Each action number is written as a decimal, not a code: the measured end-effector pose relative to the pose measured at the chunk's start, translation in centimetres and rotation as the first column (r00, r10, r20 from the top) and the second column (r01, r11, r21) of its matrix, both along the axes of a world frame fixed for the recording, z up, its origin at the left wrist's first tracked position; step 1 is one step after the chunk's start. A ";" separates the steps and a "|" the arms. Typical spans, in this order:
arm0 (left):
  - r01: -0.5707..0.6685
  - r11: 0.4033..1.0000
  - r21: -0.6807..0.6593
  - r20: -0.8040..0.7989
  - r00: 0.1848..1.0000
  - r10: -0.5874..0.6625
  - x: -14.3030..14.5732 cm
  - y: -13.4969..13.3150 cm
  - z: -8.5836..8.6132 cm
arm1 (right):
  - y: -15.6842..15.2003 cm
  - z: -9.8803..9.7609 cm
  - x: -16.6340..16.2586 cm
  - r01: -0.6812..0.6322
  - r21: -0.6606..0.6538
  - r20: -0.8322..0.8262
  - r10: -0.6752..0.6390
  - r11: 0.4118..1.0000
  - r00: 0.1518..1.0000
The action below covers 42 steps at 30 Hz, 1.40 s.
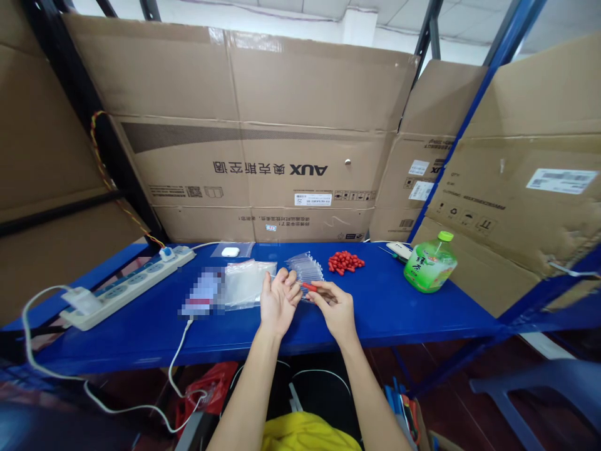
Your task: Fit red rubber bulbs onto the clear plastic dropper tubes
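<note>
My right hand (pixel 335 307) is closed in a pinch on a small red cap-like piece (pixel 308 287), which points left toward my other hand. Palm up, my left hand (pixel 280 300) has its fingers curled around what looks like a thin clear stick, mostly hidden by the fingers. Just beyond the hands lies a fanned bunch of thin clear plastic sticks (pixel 306 265). To its right is a heap of several red pieces (pixel 345 262) of the same kind. Clear plastic bags (pixel 241 285) lie flat beside my left hand.
The blue table (pixel 385 313) carries a phone (pixel 204 291) on a charging cable, a white power strip (pixel 131 288), a small white case (pixel 230 252) and a green-labelled bottle (pixel 430 264). Cardboard panels (pixel 282 81) wall the back and sides. A blue stool (pixel 539 382) stands at right.
</note>
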<state>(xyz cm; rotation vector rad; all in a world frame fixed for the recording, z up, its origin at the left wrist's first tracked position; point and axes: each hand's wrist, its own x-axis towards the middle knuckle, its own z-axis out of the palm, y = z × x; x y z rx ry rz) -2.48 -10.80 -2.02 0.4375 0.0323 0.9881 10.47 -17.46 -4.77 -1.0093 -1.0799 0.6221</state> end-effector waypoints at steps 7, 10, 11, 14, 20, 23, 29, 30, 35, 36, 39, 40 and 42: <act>-0.017 1.000 -0.004 -0.039 0.999 0.017 0.1 0.0 0.1 | 0.0 0.1 -0.1 0.003 -0.013 -0.018 -0.003 1.000 1.000; -0.009 1.000 -0.023 -0.043 0.999 0.008 0.1 -0.1 0.2 | 0.0 0.2 -0.2 0.019 -0.025 -0.059 -0.021 0.999 0.998; 0.000 1.000 -0.025 -0.035 0.999 -0.001 0.1 -0.1 0.2 | 0.0 0.2 -0.2 0.024 -0.026 -0.070 -0.026 0.999 0.997; 0.021 1.000 -0.012 -0.009 1.000 -0.021 0.2 -0.2 0.1 | 0.0 0.2 -0.2 0.027 -0.024 -0.088 -0.029 0.999 0.996; 0.015 1.000 0.019 -0.024 1.000 -0.014 0.4 -0.5 0.1 | 0.0 0.2 -0.2 0.041 -0.021 -0.081 -0.043 0.999 0.996; 0.025 1.000 0.007 -0.042 0.999 -0.024 0.5 -0.6 0.0 | 0.1 0.0 -0.1 0.037 -0.021 -0.044 -0.038 0.999 0.998; 0.038 0.999 -0.003 -0.014 0.999 -0.038 0.5 -0.7 -0.2 | 0.1 -0.2 -0.1 0.044 -0.011 -0.021 -0.044 0.999 0.999; 0.035 0.999 -0.004 -0.009 0.999 -0.035 0.5 -0.7 -0.2 | 0.1 -0.1 -0.1 0.046 -0.010 -0.029 -0.047 0.999 0.999; 0.031 0.999 0.016 -0.029 0.999 -0.031 0.5 -0.7 -0.2 | 0.1 0.1 -0.2 0.039 -0.013 -0.050 -0.040 0.999 0.998; 0.035 0.999 0.021 -0.038 0.999 -0.034 0.5 -0.7 -0.2 | 0.0 0.1 -0.2 0.040 -0.015 -0.045 -0.040 0.999 0.998; 0.042 0.999 0.027 -0.053 0.998 -0.040 0.5 -0.7 -0.2 | 0.0 0.0 0.0 0.052 -0.015 -0.019 -0.052 0.999 0.998; 0.042 0.999 0.027 -0.054 0.998 -0.041 0.4 -0.7 -0.1 | 0.0 0.0 0.1 0.053 -0.014 -0.009 -0.053 0.999 0.999; 0.044 0.999 0.026 -0.057 0.997 -0.042 0.4 -0.7 -0.1 | 0.1 -0.1 0.1 0.049 -0.012 0.003 -0.049 0.999 0.999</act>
